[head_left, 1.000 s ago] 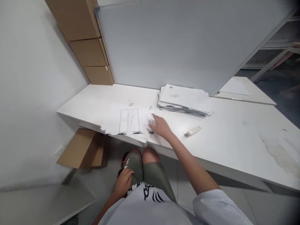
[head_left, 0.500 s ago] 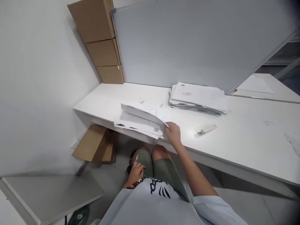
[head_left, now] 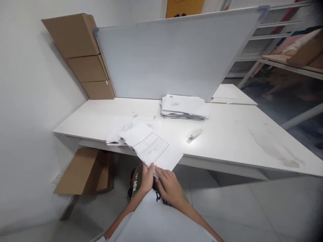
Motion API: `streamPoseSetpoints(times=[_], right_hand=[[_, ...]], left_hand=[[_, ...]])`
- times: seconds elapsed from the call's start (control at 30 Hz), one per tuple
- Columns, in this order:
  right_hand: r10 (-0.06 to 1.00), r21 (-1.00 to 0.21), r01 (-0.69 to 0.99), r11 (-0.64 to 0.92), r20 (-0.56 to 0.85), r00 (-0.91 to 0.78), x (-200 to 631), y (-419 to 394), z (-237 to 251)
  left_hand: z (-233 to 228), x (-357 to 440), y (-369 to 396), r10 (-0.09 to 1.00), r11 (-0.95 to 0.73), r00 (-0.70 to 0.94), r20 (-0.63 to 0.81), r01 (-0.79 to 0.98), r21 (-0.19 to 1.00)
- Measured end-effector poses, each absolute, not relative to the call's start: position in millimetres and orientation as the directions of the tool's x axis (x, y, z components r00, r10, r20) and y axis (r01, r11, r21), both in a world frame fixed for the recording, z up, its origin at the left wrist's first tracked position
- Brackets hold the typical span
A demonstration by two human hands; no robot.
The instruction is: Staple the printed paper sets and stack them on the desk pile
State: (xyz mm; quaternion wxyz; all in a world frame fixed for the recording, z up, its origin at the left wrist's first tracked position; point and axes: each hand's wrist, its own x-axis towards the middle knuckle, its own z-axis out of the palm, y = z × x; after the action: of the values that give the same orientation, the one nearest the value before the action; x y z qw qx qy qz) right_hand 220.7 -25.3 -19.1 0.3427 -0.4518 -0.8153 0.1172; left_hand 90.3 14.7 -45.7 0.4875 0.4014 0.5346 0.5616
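Note:
A thin sheaf of paper sheets [head_left: 166, 156] is tilted over the desk's front edge, its top sheet showing a framed block of print. At the sheaf's near edge, my left hand [head_left: 147, 178] grips it with the thumb on top. Close beside it, my right hand [head_left: 170, 186] is closed on the near right edge, fingers over the paper. Behind and left of the sheaf, more printed papers [head_left: 117, 129] lie on the desk and are partly covered by it.
The white desk [head_left: 227, 141] carries a thick paper stack [head_left: 186, 104] at the back and a white box cutter [head_left: 194, 135] in front of it. A whiteboard [head_left: 161, 60] leans behind. Cardboard boxes [head_left: 88, 64] rise at the left, and an open carton [head_left: 78, 171] sits below.
My left hand has risen from my lap to the papers. My right hand has moved down and nearer my body, bringing the sheaf off the pile. The view has swung right.

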Motion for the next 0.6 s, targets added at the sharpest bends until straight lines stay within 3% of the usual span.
streamPoseSetpoints(times=[0.1,0.17,0.27,0.37,0.47,0.6], right_hand=[[0.817,-0.517,0.638,0.570,0.439,-0.374,235.1,-22.0,-7.9],[0.838,-0.502,0.693,0.517,0.464,-0.288,257.7,-3.3,-3.2],[0.866,-0.468,0.823,0.322,0.496,-0.057,308.3,44.2,-0.6],[0.893,-0.398,0.910,0.116,0.442,0.080,360.7,95.7,-3.8],[0.930,-0.346,0.935,0.080,0.363,0.055,391.7,129.2,-11.7],[0.920,-0.312,0.929,0.200,0.385,-0.069,398.6,135.3,-20.8]], left_hand=[[-33.7,90.1,30.2,0.967,0.015,-0.249,-0.056,-0.161,0.987],[-33.0,85.7,40.1,0.963,0.041,-0.253,-0.089,-0.189,0.981],[-37.6,81.9,52.1,0.948,0.096,-0.280,-0.154,-0.210,0.973],[-42.5,85.4,56.0,0.955,0.110,-0.250,-0.160,-0.202,0.973],[-44.0,93.1,54.7,0.969,0.099,-0.204,-0.139,-0.198,0.975],[-43.8,103.5,55.4,0.977,0.091,-0.176,-0.122,-0.174,0.980]])
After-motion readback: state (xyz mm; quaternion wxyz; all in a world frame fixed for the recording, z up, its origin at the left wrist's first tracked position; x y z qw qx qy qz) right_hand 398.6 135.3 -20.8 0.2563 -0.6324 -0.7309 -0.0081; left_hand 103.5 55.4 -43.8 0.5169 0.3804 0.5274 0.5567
